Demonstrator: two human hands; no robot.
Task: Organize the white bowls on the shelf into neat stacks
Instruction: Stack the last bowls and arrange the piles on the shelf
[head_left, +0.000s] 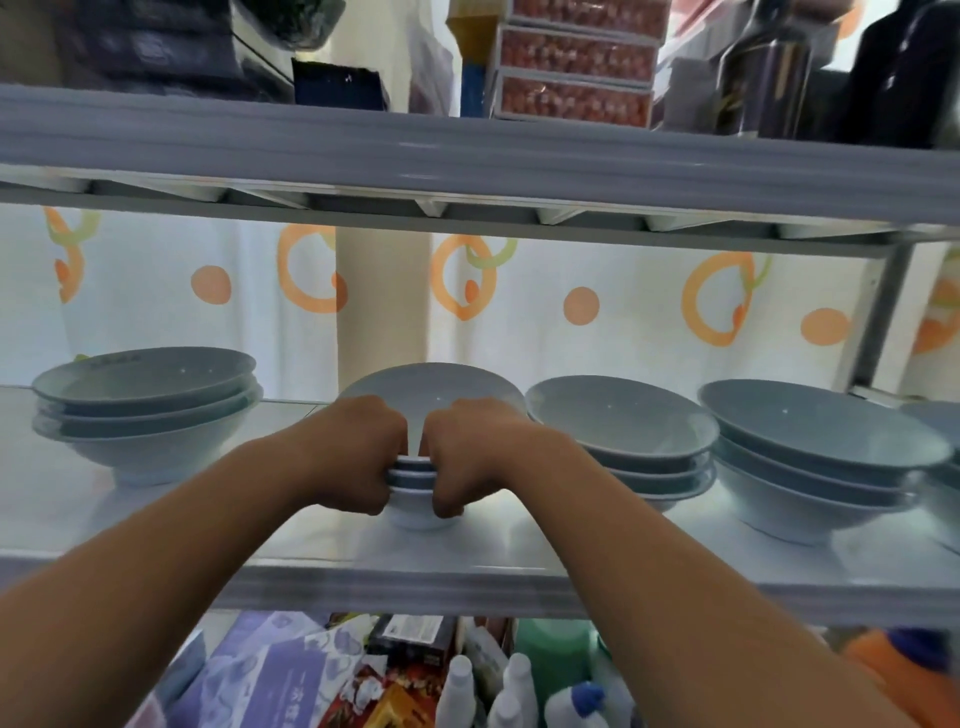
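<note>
Several stacks of white bowls stand in a row on the grey middle shelf (467, 577). My left hand (358, 457) and my right hand (470, 457) both grip the near rims of the centre stack (431, 387), fingers curled over its edges, knuckles almost touching. That stack rests on the shelf. A left stack (145, 405) stands apart from it. A right stack (623, 431) nearly touches the centre one, and a far-right stack (821, 457) sits beside it. Another bowl edge (935, 421) shows at the frame's right border.
The upper shelf (467, 156) hangs low over the bowls and carries boxes and dark bottles. A white curtain with orange circles (597, 306) backs the shelf. A metal post (883, 322) stands at the right. Below are bottles (514, 686) and packets.
</note>
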